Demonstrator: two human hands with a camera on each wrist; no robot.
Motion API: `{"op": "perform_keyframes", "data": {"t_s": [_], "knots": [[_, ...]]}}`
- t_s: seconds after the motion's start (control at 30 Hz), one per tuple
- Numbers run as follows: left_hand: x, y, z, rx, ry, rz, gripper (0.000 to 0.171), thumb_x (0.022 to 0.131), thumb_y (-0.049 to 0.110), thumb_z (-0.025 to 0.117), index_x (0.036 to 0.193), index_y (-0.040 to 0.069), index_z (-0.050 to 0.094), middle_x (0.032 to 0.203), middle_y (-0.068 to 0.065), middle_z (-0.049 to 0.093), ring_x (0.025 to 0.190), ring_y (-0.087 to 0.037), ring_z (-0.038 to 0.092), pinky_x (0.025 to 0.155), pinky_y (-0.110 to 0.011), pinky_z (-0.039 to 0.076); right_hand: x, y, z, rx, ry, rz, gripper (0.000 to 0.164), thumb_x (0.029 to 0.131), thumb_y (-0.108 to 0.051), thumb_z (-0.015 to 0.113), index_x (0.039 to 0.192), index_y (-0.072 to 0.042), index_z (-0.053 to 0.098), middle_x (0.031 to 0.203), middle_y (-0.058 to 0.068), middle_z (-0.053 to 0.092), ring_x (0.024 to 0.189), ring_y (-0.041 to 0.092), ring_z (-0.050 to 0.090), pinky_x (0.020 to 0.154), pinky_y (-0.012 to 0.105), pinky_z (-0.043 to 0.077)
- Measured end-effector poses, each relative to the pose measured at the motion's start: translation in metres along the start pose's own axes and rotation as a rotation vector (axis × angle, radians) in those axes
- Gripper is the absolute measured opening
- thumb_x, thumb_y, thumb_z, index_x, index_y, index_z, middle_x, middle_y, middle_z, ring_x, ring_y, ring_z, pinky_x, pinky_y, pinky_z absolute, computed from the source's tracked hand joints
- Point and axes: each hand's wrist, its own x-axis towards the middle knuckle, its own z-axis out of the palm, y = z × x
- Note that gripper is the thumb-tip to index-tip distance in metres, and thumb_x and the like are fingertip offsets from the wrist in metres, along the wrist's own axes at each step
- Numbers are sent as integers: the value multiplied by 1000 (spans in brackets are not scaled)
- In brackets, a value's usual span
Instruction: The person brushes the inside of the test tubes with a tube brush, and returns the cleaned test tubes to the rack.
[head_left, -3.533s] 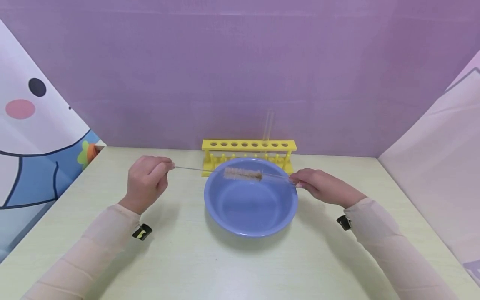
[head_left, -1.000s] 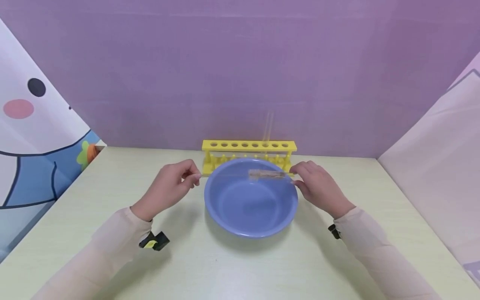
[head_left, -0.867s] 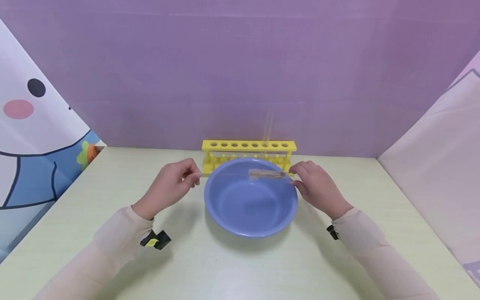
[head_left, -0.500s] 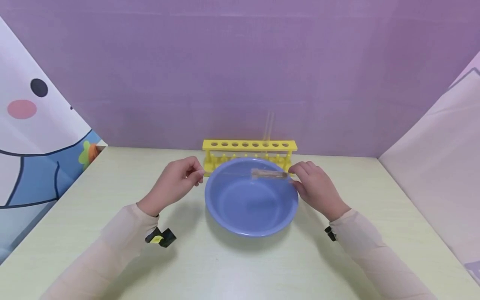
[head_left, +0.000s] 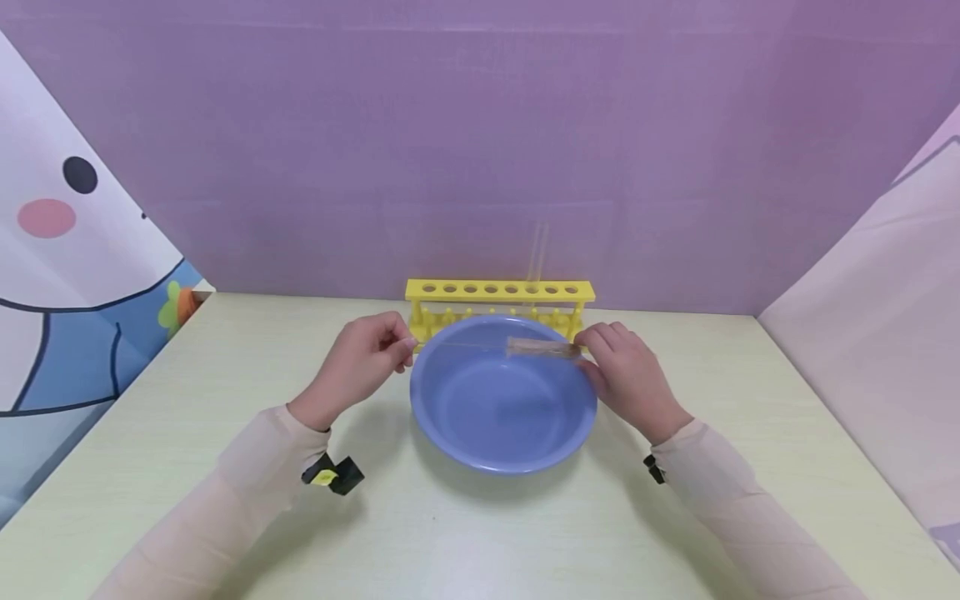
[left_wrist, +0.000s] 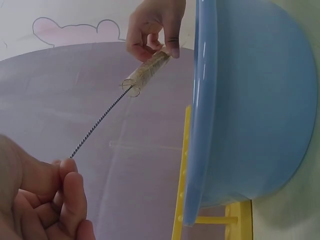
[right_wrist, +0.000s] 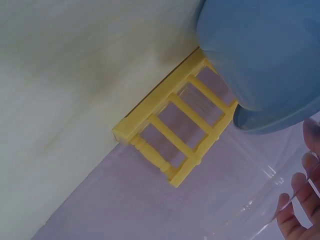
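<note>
Over the blue basin (head_left: 495,454), my right hand (head_left: 626,379) holds a clear glass test tube (head_left: 525,347) between thumb and fingers, near its closed end. The tube lies nearly level, its mouth toward the left. My left hand (head_left: 367,362) pinches the twisted wire handle (left_wrist: 102,120) of a test tube brush between thumb and forefinger. The brush's tan bristles (left_wrist: 150,70) fill the inside of the tube, and the wire comes out through the mouth. The bristle tip is partly hidden by my right fingers.
Behind the basin stands a yellow test tube rack (head_left: 500,290), its lower part covered by the basin. Another clear test tube (head_left: 537,254) stands upright in it, right of its middle. A purple backdrop (head_left: 480,150) rises behind the table.
At first the bristles were outside the tube's mouth; now they are inside. My left hand has moved right with the brush, and my right hand slightly left, bringing them closer together.
</note>
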Motion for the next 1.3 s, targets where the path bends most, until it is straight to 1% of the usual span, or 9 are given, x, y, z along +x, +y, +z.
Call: {"op": "perform_keyframes", "data": {"t_s": [0.2, 0.4, 0.53, 0.67, 0.77, 0.97, 1.17, 1.3], "knots": [[2, 2, 5, -34, -19, -56, 14, 90, 1, 56, 76, 3, 58, 66, -5, 59, 60, -17, 55, 59, -30, 47, 2, -4, 1, -12, 11, -7, 35, 67, 5, 80, 94, -1, 57, 89, 9, 61, 74, 25, 53, 62, 34, 46], [4, 4, 10, -56, -34, -64, 14, 89, 1, 55, 75, 1, 59, 66, -5, 59, 60, -15, 57, 61, -29, 49, 4, -6, 4, -24, 40, -48, 32, 69, 5, 78, 93, 0, 58, 87, 10, 61, 73, 26, 54, 61, 35, 47], [5, 4, 13, -66, -46, -78, 15, 90, 2, 55, 75, 1, 59, 65, -5, 58, 60, -17, 55, 58, -30, 46, 5, -8, 6, -23, 84, -86, 30, 70, 4, 78, 92, 1, 57, 86, 11, 61, 71, 27, 54, 60, 36, 46], [5, 6, 16, -74, -51, -85, 16, 91, 4, 56, 75, 2, 58, 63, -4, 57, 59, -19, 52, 55, -29, 41, 6, -11, 6, -31, 107, -97, 30, 70, 4, 78, 91, 1, 58, 85, 11, 61, 71, 27, 54, 60, 37, 47], [6, 8, 18, -76, -56, -87, 17, 91, 6, 56, 74, 4, 58, 63, -4, 56, 59, -19, 51, 55, -29, 40, 6, -13, 6, -40, 105, -94, 29, 70, 3, 78, 91, 1, 58, 85, 11, 61, 72, 28, 55, 61, 37, 47], [5, 9, 21, -85, -63, -94, 17, 91, 6, 56, 75, 3, 58, 63, -4, 56, 59, -18, 52, 56, -29, 43, 7, -15, 5, -64, 101, -100, 27, 71, 3, 77, 91, 1, 59, 85, 11, 61, 73, 28, 55, 62, 37, 47], [5, 11, 25, -82, -64, -89, 17, 91, 6, 56, 75, 3, 58, 62, -4, 56, 58, -17, 50, 53, -28, 39, 9, -19, 5, -108, 94, -110, 23, 74, -1, 75, 91, -1, 59, 85, 10, 61, 74, 26, 56, 60, 36, 46], [5, 12, 28, -92, -69, -86, 17, 91, 6, 57, 74, 3, 58, 62, -4, 56, 57, -17, 50, 52, -28, 38, 9, -22, 4, -130, 98, -123, 22, 75, -1, 75, 91, -2, 59, 84, 10, 61, 74, 26, 56, 59, 36, 46]]}}
